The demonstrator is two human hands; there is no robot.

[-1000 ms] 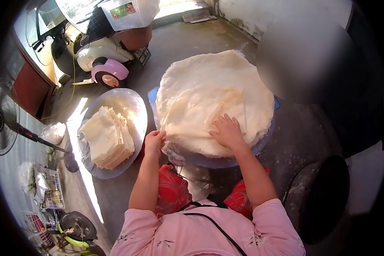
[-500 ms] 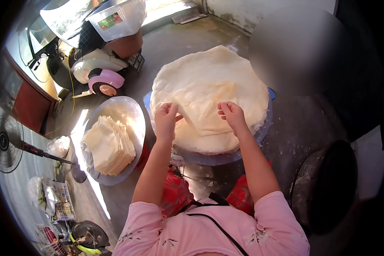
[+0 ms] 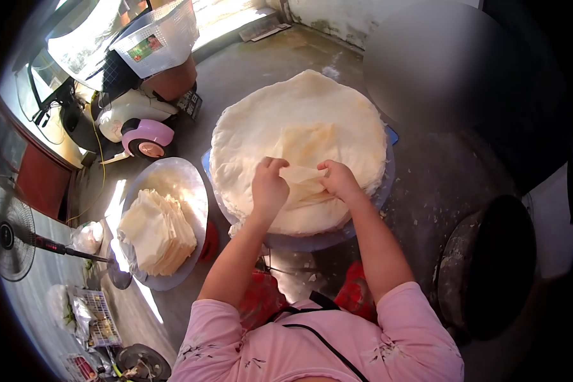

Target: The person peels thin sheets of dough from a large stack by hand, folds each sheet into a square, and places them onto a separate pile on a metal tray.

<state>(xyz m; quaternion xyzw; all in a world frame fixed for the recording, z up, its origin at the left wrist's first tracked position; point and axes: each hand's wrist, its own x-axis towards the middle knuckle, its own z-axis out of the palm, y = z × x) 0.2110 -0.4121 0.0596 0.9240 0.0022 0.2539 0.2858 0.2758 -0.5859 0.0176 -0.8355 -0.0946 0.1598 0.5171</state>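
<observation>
A big round stack of thin pale dough sheets point(image 3: 248, 134) lies on a round tray point(image 3: 286, 242) in front of me. On its middle a browner, squarish folded sheet point(image 3: 307, 143) shows. My left hand point(image 3: 270, 186) pinches the left end of a thin strip of sheet along the near side of that square. At the right end of the strip, my right hand point(image 3: 339, 181) is closed with thumb and fingertips on it. Left of the stack, a metal tray point(image 3: 194, 181) holds a pile of folded square sheets point(image 3: 156, 232).
A standing fan point(image 3: 6, 235) is at the far left, with wire baskets point(image 3: 99, 318) near it. A scooter with a pink-rimmed headlight point(image 3: 148, 137) and a white basket point(image 3: 156, 41) stands at upper left. On the right is a large dark round pan point(image 3: 490, 267).
Both hands have come closer together over the stack. The near part of the thin sheet is now gathered between them, and the view has shifted slightly.
</observation>
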